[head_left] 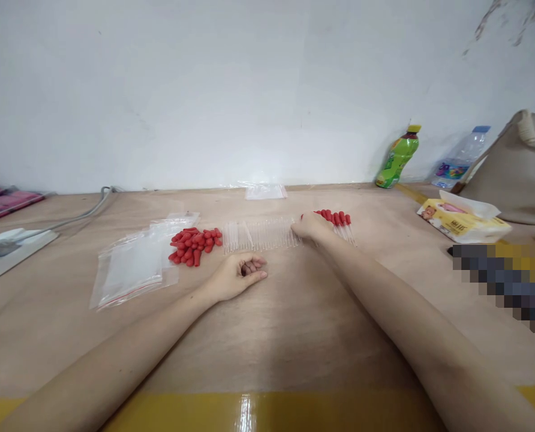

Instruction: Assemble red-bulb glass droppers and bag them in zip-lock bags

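Note:
My left hand (238, 276) rests on the table with its fingers loosely curled and the thumb apart; nothing shows in it. Just beyond it lies a row of clear, thin dropper tubes (254, 235), side by side. At the row's right end, my right hand (311, 228) has its fingers closed; a speck of red shows at the fingertips, and what they grip is mostly hidden. Partly behind that hand are several tubes fitted with red rubber bulbs (342, 219). A heap of loose red rubber bulbs (193, 245) sits left of the clear row.
Clear zip bags (132, 267) are at left, and a small clear packet (266, 192) lies by the wall. Toward the right stand a green drink bottle (397, 157), a water bottle (459, 159), a tissue pack (463, 221) and a beige bag (514, 174). A cable (76, 215) crosses the far left.

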Action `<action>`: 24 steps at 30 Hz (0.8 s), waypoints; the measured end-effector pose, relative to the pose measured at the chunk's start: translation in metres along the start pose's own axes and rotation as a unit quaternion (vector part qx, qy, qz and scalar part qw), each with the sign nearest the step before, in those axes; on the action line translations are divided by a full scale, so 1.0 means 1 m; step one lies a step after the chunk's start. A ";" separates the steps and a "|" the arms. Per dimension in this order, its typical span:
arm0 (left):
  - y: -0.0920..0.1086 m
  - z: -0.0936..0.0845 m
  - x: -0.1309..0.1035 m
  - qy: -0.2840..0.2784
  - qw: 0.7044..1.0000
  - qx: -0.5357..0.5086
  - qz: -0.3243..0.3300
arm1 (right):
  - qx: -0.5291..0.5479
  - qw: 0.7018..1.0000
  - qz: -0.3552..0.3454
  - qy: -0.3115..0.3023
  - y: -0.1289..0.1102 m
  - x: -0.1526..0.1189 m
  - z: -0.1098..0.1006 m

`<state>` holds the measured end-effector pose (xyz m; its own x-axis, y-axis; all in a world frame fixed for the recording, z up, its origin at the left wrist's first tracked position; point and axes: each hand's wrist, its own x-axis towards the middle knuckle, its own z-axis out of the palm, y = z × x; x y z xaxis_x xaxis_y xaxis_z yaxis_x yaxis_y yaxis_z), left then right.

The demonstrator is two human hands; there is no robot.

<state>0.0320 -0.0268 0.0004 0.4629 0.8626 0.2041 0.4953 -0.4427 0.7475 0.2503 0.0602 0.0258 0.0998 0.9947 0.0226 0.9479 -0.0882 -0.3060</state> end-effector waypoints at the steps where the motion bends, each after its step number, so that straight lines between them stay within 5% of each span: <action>1: 0.000 0.000 0.000 0.000 1.000 -0.002 0.001 | 0.000 1.000 0.007 -0.005 0.000 0.000 -0.001; 7: 0.002 0.000 -0.003 0.027 0.999 0.031 0.013 | -0.008 1.000 -0.004 0.004 -0.002 -0.023 -0.008; 12: 0.005 -0.011 0.000 0.167 0.967 0.192 0.030 | -0.012 0.985 -0.154 0.072 0.009 -0.063 -0.007; 16: 0.006 -0.046 0.008 0.197 0.922 0.333 0.022 | 0.001 0.960 -0.252 0.122 0.026 -0.089 0.004; 18: 0.004 -0.072 0.010 0.138 0.915 0.379 -0.018 | 0.009 0.945 -0.286 0.156 0.034 -0.095 0.011; 22: -0.009 -0.119 0.007 -0.109 0.933 0.341 -0.041 | 0.024 0.933 -0.311 0.180 0.044 -0.093 0.023; 24: -0.016 -0.131 0.006 -0.152 0.936 0.317 -0.026 | 0.027 0.933 -0.310 0.181 0.045 -0.091 0.026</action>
<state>-0.0693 0.0171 0.0726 0.5662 0.8201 -0.0822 0.8149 -0.5420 0.2055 0.2759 -0.0332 -0.0146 -0.3577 0.7696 0.5290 0.8417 0.5111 -0.1744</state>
